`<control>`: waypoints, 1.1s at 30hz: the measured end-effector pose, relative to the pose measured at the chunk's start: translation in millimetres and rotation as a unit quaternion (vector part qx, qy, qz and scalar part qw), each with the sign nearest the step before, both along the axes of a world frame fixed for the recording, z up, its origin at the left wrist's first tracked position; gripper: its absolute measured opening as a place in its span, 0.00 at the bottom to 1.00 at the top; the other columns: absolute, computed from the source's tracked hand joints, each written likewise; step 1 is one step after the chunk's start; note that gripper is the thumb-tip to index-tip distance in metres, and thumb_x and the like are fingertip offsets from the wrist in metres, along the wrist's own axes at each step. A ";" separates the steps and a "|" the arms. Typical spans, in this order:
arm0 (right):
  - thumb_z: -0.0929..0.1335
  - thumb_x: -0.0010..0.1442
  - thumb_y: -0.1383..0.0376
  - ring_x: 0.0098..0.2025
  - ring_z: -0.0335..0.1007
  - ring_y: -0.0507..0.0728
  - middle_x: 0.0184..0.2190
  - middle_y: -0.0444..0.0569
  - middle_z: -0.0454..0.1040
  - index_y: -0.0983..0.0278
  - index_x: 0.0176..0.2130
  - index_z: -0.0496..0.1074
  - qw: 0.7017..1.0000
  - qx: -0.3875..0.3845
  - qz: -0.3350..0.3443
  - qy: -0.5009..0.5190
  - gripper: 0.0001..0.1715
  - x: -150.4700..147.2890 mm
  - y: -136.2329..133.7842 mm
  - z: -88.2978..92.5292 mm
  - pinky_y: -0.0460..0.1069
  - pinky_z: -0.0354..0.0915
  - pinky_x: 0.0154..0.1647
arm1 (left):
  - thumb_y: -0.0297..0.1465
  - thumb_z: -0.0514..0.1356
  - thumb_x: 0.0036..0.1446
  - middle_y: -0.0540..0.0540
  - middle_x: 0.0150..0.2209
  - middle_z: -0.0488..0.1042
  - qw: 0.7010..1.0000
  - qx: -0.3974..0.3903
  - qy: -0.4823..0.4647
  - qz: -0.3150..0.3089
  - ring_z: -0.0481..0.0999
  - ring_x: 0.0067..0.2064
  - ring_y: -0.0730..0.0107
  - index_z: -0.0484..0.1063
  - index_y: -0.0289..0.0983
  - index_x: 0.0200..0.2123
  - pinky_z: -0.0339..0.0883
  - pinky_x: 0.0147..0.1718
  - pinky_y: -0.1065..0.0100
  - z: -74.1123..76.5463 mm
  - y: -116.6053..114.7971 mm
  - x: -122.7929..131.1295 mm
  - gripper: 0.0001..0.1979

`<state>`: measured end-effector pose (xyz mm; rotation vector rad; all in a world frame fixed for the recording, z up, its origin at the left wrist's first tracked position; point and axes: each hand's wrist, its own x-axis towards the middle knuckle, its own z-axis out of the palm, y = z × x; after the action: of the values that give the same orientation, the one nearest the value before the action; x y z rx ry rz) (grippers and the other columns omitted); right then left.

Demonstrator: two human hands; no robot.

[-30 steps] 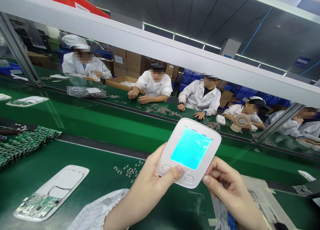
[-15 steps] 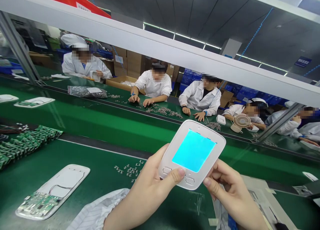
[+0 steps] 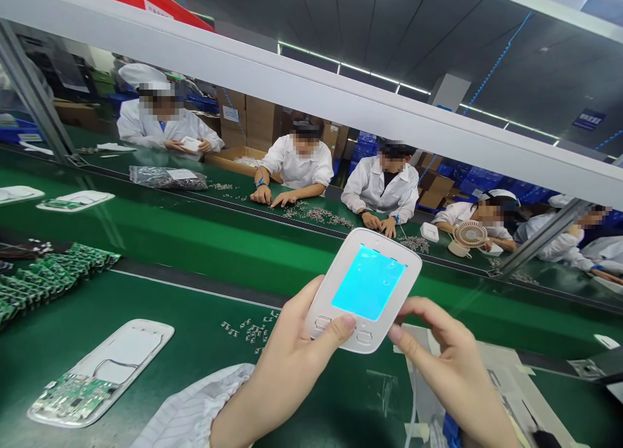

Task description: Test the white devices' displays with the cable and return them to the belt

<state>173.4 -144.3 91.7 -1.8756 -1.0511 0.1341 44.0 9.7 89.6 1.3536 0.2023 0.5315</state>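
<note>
My left hand (image 3: 304, 344) is closed around a white handheld device (image 3: 318, 305), thumb over the buttons on its lower front. The device is tilted, and its screen (image 3: 370, 282) glows bright cyan. At the device's lower right edge is my right hand (image 3: 440, 350), its thumb and forefinger curled in; what is between them is hidden. A thin white cable (image 3: 413, 409) hangs just below that hand. On the green bench to the left lies a white housing half (image 3: 129, 347) with a green circuit board (image 3: 75, 394) and a wire inside.
Small metal clips (image 3: 256, 331) lie beyond my left forearm. A row of circuit boards (image 3: 53, 276) stands at far left. More white housings (image 3: 75, 200) lie on the green strip ahead. Several co-workers sit across it, near piles of small metal parts (image 3: 318, 214) and a small fan (image 3: 470, 235).
The device has shifted slightly left, and faint reflections now show on its screen. My right hand's fingers have spread a little, and the white cable has come into view below it.
</note>
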 end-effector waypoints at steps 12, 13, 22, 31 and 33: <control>0.68 0.59 0.73 0.48 0.72 0.56 0.42 0.51 0.79 0.64 0.40 0.66 0.915 0.260 -0.146 -0.271 0.08 -16.0 23.2 -4.7 0.67 0.45 0.67 | 0.42 0.57 0.61 0.49 0.37 0.74 0.990 0.112 0.065 0.053 0.71 0.38 0.65 0.68 0.44 0.53 0.69 0.38 0.69 -12.9 -2.3 4.9 0.18; 0.68 0.60 0.73 0.47 0.72 0.55 0.42 0.51 0.79 0.65 0.40 0.66 0.914 0.259 -0.150 -0.274 0.08 -15.4 24.1 -5.3 0.67 0.44 0.67 | 0.42 0.56 0.61 0.49 0.35 0.74 0.989 0.121 0.068 0.054 0.71 0.36 0.66 0.68 0.44 0.51 0.68 0.37 0.69 -13.6 -2.3 5.1 0.17; 0.68 0.59 0.72 0.41 0.72 0.53 0.37 0.51 0.79 0.66 0.38 0.67 0.904 0.261 -0.173 -0.291 0.06 -13.5 23.7 -6.9 0.66 0.45 0.66 | 0.41 0.55 0.61 0.46 0.32 0.73 0.973 0.191 0.088 0.090 0.72 0.36 0.61 0.72 0.41 0.44 0.66 0.32 0.69 -15.7 -2.3 3.2 0.14; 0.71 0.57 0.71 0.40 0.73 0.53 0.36 0.46 0.75 0.63 0.38 0.69 0.916 0.300 -0.167 -0.209 0.08 -10.6 23.8 -6.3 0.64 0.47 0.66 | 0.42 0.54 0.62 0.47 0.31 0.73 0.951 0.265 0.125 0.096 0.70 0.32 0.63 0.72 0.41 0.41 0.60 0.24 0.72 -17.7 -4.0 1.5 0.13; 0.71 0.56 0.71 0.38 0.72 0.52 0.34 0.44 0.74 0.63 0.36 0.70 0.914 0.311 -0.173 -0.193 0.08 -9.0 23.9 -5.6 0.63 0.48 0.65 | 0.42 0.54 0.61 0.47 0.31 0.72 0.949 0.273 0.127 0.092 0.70 0.33 0.63 0.72 0.42 0.41 0.60 0.24 0.72 -18.6 -4.3 1.1 0.13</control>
<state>164.5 -120.4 86.1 -1.4804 -0.8561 -0.7272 45.1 5.4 71.0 1.9597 0.4167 0.5940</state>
